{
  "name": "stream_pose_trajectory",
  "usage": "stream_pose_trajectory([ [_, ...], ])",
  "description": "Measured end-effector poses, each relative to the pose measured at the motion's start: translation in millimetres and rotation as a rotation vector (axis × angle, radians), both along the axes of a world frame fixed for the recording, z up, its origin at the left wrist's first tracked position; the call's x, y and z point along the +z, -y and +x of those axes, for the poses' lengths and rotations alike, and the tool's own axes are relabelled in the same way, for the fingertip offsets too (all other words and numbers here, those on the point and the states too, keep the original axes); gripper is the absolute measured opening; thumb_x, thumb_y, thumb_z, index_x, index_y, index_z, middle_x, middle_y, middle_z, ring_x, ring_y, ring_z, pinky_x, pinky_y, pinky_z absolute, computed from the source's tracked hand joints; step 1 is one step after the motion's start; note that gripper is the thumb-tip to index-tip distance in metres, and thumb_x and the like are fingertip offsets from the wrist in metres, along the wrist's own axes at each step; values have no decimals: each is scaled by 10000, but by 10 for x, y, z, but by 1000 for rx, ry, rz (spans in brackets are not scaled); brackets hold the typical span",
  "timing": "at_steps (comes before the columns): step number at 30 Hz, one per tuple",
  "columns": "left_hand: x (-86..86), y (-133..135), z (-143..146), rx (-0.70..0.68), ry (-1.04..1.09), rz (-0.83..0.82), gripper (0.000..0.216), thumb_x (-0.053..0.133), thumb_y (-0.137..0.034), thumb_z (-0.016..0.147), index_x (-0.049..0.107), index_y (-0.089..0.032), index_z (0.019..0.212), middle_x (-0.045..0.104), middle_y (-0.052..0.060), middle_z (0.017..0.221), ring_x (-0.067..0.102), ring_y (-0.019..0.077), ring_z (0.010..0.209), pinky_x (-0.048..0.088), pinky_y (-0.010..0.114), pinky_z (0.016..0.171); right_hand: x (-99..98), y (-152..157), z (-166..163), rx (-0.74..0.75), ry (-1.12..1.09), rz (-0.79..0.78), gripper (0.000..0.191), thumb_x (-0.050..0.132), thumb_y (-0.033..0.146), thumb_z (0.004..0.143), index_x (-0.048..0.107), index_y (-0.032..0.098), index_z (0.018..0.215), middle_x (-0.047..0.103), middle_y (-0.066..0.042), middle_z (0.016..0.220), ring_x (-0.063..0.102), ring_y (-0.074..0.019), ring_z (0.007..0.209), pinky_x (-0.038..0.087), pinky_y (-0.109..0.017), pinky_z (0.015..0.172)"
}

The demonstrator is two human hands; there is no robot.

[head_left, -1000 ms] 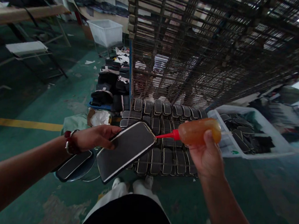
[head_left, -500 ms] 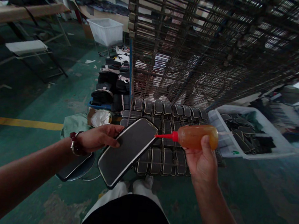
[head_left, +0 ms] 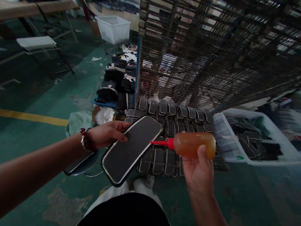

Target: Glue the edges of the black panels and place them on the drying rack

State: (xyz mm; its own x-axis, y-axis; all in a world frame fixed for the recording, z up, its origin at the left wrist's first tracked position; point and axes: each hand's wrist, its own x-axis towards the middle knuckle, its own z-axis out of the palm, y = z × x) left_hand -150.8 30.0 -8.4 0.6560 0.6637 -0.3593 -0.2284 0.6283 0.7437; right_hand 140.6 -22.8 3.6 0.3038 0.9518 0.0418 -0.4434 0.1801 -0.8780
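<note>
My left hand (head_left: 110, 133) grips the left long edge of a flat dark panel (head_left: 130, 150) with rounded corners and a pale line around its border. The thumb lies on its face; the other fingers are hidden beneath. In my right hand (head_left: 200, 169) is a squeeze bottle (head_left: 195, 144) of amber liquid, held sideways. Its red nozzle (head_left: 160, 142) points left, and the tip meets the panel's right edge at the pale line. Below my left wrist, a similar panel (head_left: 79, 163) lies on a round stool (head_left: 90, 166).
Rows of similar panels (head_left: 158, 161) lie on a low wire rack ahead. A tall stack of wire racks (head_left: 200, 53) tilts above them. To the right stands a white bin (head_left: 276, 156) of dark pieces. Dark bundles (head_left: 113, 76) and a white crate (head_left: 113, 30) stand left.
The nozzle tip has moved down along the panel's right edge, from near the upper corner. The bottle has shifted slightly left and down. Both hands keep their holds.
</note>
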Motion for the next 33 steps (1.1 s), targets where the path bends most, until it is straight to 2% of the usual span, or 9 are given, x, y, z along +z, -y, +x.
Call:
stream_pose_trajectory([
  [4, 0, 12, 6, 32, 7, -30, 472, 717, -38, 676, 657, -128, 1135, 779, 113, 1002, 751, 226, 816, 600, 315, 737, -13, 66, -63, 32, 13, 2, 346, 730, 400, 869, 665, 269, 1183, 735, -51, 1137, 675, -250, 1126, 531, -475, 1031],
  [9, 5, 22, 6, 50, 24, -68, 552, 710, -34, 675, 627, -127, 1212, 783, 102, 931, 750, 224, 782, 600, 311, 718, -28, 139, -124, 79, 29, 13, 352, 730, 398, 865, 654, 279, 1187, 733, -63, 1135, 669, -288, 1136, 517, -552, 1032],
  [14, -39, 6, -9, 86, 18, -103, 481, 689, -28, 678, 648, -107, 1150, 777, 110, 895, 745, 221, 746, 609, 331, 694, -30, 211, -144, 155, 39, 62, 412, 775, 399, 818, 650, 309, 1200, 717, -51, 1178, 642, -283, 1185, 529, -529, 1022],
  [22, -90, -25, -30, 161, -37, -135, 380, 668, -22, 654, 686, -80, 1029, 765, 115, 820, 730, 228, 693, 602, 345, 652, -28, 363, -143, 260, 136, 104, 579, 806, 437, 777, 570, 292, 1285, 689, -111, 1238, 633, -300, 1182, 534, -536, 991],
  [29, -131, -48, -50, 187, -14, -151, 471, 658, -30, 660, 673, -75, 1129, 764, 105, 796, 730, 239, 701, 598, 358, 675, 22, 513, -178, 314, 213, 98, 609, 847, 457, 738, 564, 301, 1255, 663, -111, 1274, 637, -315, 1169, 547, -503, 984],
  [33, -163, -60, -69, 230, -13, -171, 460, 667, -25, 637, 687, -90, 1091, 761, 87, 775, 720, 229, 663, 591, 355, 683, 7, 546, -189, 358, 248, 149, 608, 843, 436, 746, 563, 290, 1267, 666, -134, 1263, 631, -333, 1183, 563, -486, 962],
])
